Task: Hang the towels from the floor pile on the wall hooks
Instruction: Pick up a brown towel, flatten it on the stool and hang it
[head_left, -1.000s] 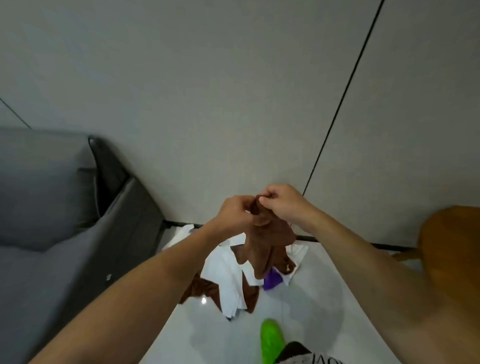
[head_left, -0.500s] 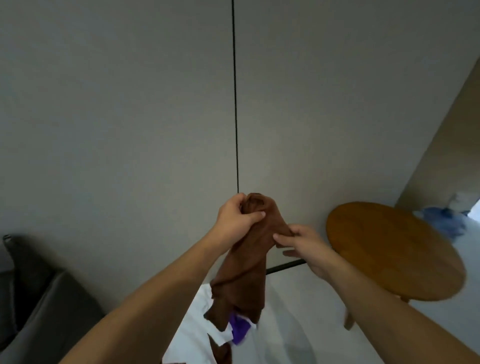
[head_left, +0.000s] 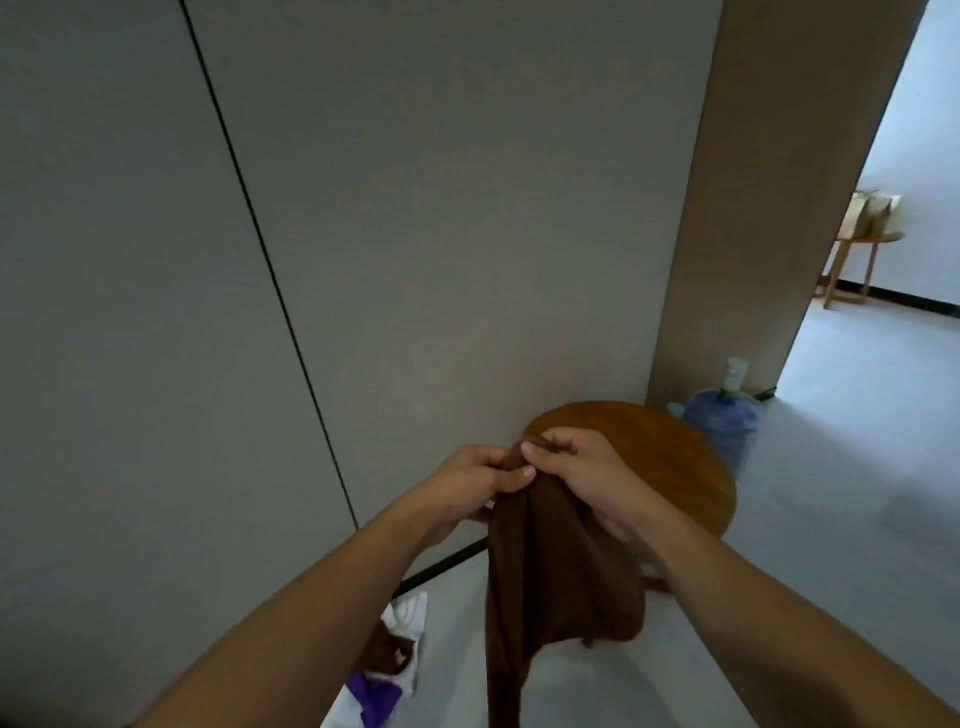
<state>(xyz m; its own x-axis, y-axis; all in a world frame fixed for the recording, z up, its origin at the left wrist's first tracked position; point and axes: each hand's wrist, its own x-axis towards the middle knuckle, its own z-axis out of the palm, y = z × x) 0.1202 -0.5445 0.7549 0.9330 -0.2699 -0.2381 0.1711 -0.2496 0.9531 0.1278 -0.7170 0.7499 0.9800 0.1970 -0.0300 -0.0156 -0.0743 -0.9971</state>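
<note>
Pinching the brown towel (head_left: 545, 561) by its top edge with both my left hand (head_left: 480, 480) and right hand (head_left: 582, 470), I see it hang straight down below the grip, no hook in view.

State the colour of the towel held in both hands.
Plain brown. The towel hangs from both hands in the head view, the only view.

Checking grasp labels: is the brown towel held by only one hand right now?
No. Both the left hand and the right hand pinch the top of the brown towel, which hangs down between the forearms.
</note>
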